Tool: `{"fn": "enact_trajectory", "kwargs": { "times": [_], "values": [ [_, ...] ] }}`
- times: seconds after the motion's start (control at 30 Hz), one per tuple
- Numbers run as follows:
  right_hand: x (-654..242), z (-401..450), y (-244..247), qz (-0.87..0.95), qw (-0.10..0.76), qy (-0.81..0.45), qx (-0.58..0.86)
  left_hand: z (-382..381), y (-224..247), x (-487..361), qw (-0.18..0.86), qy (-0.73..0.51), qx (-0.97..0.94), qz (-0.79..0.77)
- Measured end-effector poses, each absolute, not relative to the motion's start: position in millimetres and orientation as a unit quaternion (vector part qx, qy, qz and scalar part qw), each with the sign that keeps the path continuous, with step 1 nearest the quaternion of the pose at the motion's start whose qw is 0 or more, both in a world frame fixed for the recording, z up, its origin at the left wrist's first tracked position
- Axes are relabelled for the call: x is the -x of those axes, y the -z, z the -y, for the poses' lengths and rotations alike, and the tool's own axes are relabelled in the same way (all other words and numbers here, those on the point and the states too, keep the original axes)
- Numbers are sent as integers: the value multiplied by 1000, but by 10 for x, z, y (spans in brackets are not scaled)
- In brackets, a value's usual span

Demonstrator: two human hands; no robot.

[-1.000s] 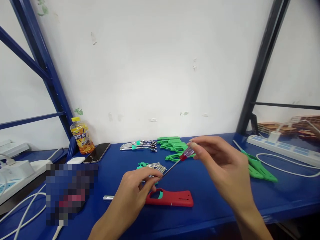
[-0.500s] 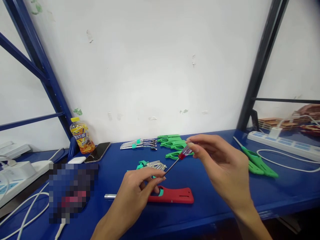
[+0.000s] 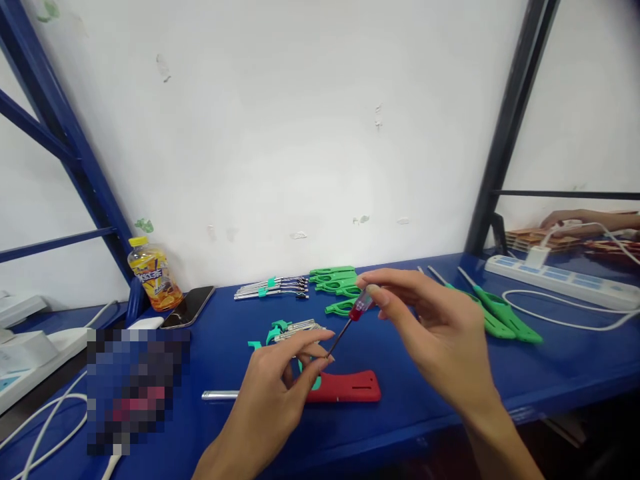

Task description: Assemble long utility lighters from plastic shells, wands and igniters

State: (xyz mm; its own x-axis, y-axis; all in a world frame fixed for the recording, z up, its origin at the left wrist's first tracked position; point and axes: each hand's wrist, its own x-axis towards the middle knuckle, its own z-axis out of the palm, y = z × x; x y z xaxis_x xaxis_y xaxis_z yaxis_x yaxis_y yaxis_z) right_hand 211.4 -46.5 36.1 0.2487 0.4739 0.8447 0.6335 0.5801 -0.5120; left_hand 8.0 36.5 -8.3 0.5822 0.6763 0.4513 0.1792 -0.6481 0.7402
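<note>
My right hand (image 3: 435, 320) pinches the clear and red handle of a small screwdriver (image 3: 359, 308), whose shaft slants down to the left. The thumb and fingers of my left hand (image 3: 280, 383) close around the screwdriver's tip; anything else between them is too small to tell. Beneath my left hand lies a red lighter body (image 3: 350, 388) with a metal tube (image 3: 219, 395) pointing left and a teal trigger. Behind are teal triggers (image 3: 276, 331) with metal parts, a row of metal rods (image 3: 273, 288) and several green lighter shells (image 3: 335, 283).
Green lighters (image 3: 510, 317) and a white power strip (image 3: 565, 280) lie on the right. A bottle (image 3: 156, 277), a phone (image 3: 190, 307), cables and another power strip (image 3: 40, 357) are on the left. Another person's hand (image 3: 575, 219) shows at the far right.
The view has shifted slightly, so most things appear farther left. At the far right, the other person's hand reaches further in. My hands keep their hold on the screwdriver.
</note>
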Motion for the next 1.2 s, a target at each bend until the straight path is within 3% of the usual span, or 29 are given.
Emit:
{"fn": "enact_trajectory", "kwargs": {
  "times": [0.47, 1.2],
  "values": [
    [-2516, 691, -523, 709, 437, 10, 554, -237, 365, -668, 270, -264, -885, -270],
    [-2486, 732, -554, 711, 400, -24, 578, -301, 664, -664, 178, -285, -910, -243]
  ]
}}
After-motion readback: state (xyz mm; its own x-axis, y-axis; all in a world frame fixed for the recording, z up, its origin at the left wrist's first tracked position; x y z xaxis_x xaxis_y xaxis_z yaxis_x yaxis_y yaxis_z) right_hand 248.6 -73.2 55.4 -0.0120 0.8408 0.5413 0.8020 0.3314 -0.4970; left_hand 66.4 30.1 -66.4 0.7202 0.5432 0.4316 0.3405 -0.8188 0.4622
